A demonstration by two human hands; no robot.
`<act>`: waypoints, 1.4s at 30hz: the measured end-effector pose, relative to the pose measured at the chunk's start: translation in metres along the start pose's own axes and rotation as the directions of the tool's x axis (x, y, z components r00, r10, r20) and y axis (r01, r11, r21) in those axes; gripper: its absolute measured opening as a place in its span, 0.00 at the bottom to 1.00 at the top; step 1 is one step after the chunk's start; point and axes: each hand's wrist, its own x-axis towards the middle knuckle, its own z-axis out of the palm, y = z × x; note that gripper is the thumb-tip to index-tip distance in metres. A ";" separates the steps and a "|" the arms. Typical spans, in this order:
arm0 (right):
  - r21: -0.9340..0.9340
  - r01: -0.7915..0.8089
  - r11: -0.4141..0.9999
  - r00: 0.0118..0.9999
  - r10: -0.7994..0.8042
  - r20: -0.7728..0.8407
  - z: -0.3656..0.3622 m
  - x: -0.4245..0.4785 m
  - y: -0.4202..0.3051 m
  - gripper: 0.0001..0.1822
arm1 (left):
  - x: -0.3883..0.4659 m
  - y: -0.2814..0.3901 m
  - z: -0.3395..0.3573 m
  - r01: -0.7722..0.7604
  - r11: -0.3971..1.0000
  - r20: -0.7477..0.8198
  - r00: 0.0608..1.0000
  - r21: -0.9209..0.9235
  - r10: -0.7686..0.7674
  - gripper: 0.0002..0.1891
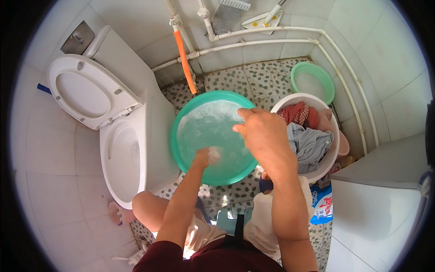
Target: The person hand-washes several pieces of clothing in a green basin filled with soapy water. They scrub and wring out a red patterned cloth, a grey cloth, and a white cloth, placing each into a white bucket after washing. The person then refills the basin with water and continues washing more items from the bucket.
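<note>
A large green plastic basin [178, 163] of cloudy, sudsy water stands on the floor before me. White foam [217, 110] gathers along its far side. My left hand [205, 156] is dipped in the water near the basin's front, its fingers hidden under the surface and a patch of suds. Above the right rim hovers my right hand [260, 131], thumb and forefinger apart, with nothing visible between them; its other fingers are hidden behind the hand. Right of the basin, a white tub [334, 159] holds a grey garment [309, 142] and red patterned cloth [299, 114].
A white toilet [158, 146] with raised lid stands close on the left. An orange hose [185, 64] hangs behind the basin. Farther right are a small green basin [329, 95], a blue detergent bag [321, 204] and a white appliance or cabinet [370, 210]. Pipes [258, 41] line the wall.
</note>
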 end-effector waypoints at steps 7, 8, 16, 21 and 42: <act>-0.128 -0.023 0.992 0.928 0.069 0.365 0.030 -0.004 0.003 0.15 | -0.140 0.127 0.172 0.130 0.938 0.150 0.985 -0.322 -0.085 0.17; -0.100 -0.037 0.994 0.896 0.077 0.437 0.038 -0.002 -0.002 0.17 | -0.153 0.136 0.177 0.103 0.950 0.126 0.990 -0.294 -0.069 0.16; 0.365 -0.088 0.927 0.939 -0.045 0.340 0.080 0.007 -0.019 0.17 | -0.178 0.137 0.191 -0.136 0.887 0.142 0.965 -0.440 0.219 0.16; 0.439 0.051 0.897 0.984 -0.120 0.132 0.104 0.007 -0.031 0.13 | -0.175 0.137 0.191 -0.074 0.857 0.224 0.950 -0.510 0.216 0.17; 0.533 -0.138 0.835 0.971 0.009 0.238 0.108 0.008 -0.048 0.39 | -0.160 0.166 0.152 0.033 0.692 0.318 0.903 -0.722 0.288 0.05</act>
